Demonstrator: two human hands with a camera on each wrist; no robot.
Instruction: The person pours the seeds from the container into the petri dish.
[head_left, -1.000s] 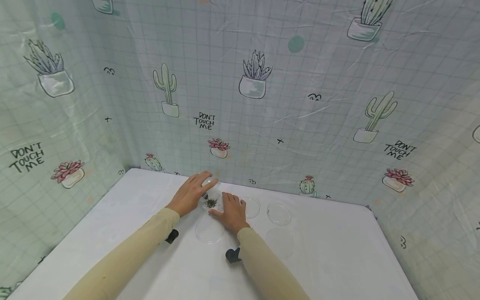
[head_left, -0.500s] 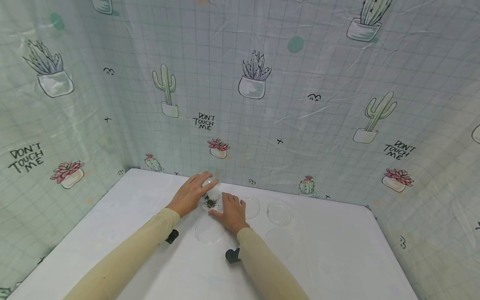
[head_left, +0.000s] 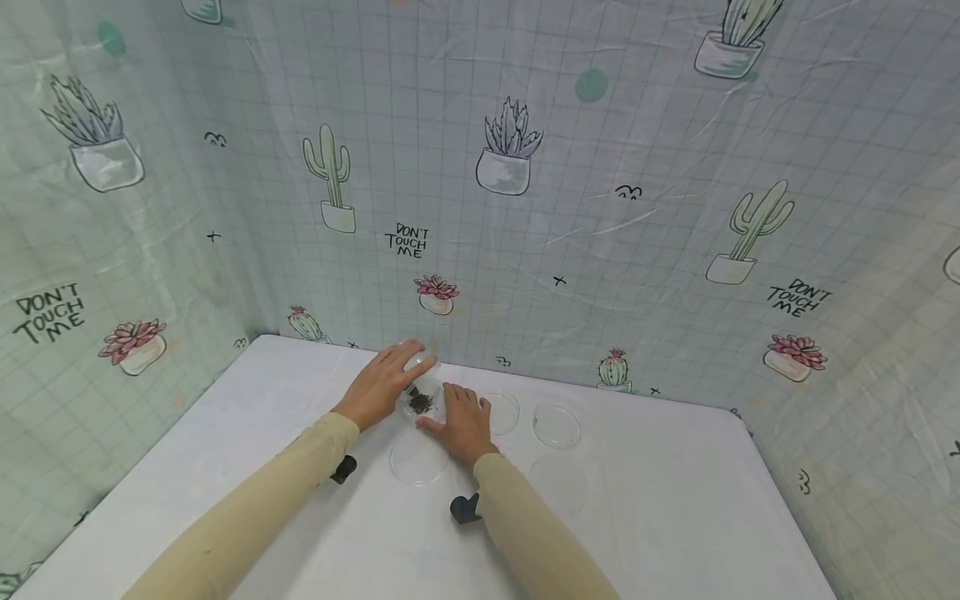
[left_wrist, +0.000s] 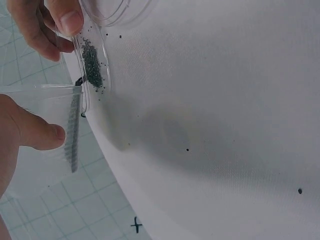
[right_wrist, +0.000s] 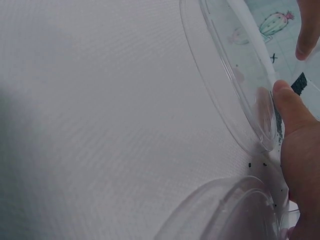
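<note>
My left hand (head_left: 377, 387) grips a clear cup (left_wrist: 37, 167), which is tipped over on its side with its mouth toward a petri dish. Dark granules (left_wrist: 73, 132) line the cup's lower wall up to the mouth. Beneath that mouth, the petri dish (left_wrist: 107, 75) carries a loose heap of the same dark granules (head_left: 420, 403). The right hand (head_left: 467, 425) holds the dish by its near right side, thumb and fingers spread around the rim. In the right wrist view, its thumb hides most of the heap.
Another clear dish (head_left: 420, 484) lies just in front of the hands. To the right are further clear dishes (head_left: 535, 427), one partly behind the right hand. Stray granules (left_wrist: 300, 191) dot the white table (head_left: 675, 500). A cactus-print curtain (head_left: 450, 167) rises behind it.
The heap of granules in the dish looks darker and more compact than before. Both hands keep nearly the same place, with the cup still tipped.
</note>
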